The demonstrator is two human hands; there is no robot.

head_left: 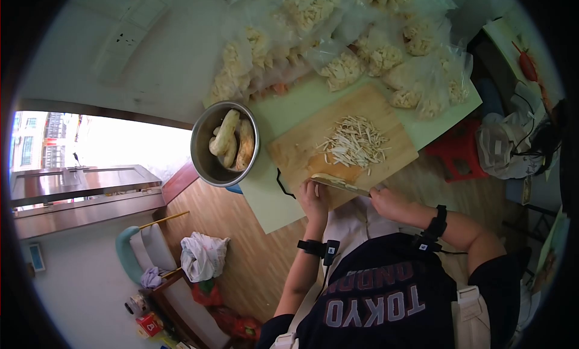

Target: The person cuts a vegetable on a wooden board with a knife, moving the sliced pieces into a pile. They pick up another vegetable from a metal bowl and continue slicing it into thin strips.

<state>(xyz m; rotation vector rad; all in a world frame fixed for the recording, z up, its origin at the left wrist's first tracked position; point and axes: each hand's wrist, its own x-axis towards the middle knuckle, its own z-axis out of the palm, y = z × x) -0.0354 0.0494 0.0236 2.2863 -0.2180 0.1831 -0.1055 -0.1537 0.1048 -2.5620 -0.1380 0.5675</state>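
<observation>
In the head view, our right hand [389,204] is closed around the knife [350,187]. Our left hand [314,201] is partly curled at the pale slices [329,178]; its grip we cannot tell. Cut strips [356,141] lie beyond both hands on the board [294,146].

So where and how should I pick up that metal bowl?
Probably by the rim of the metal bowl, one hand from the left and one from the right: it's round and upright, its rim is exposed, and the chunky roots fill the middle.

Smooth matt wood board [289,145]; shiny metal bowl [196,145]; glossy clear plastic bags [332,38].
</observation>
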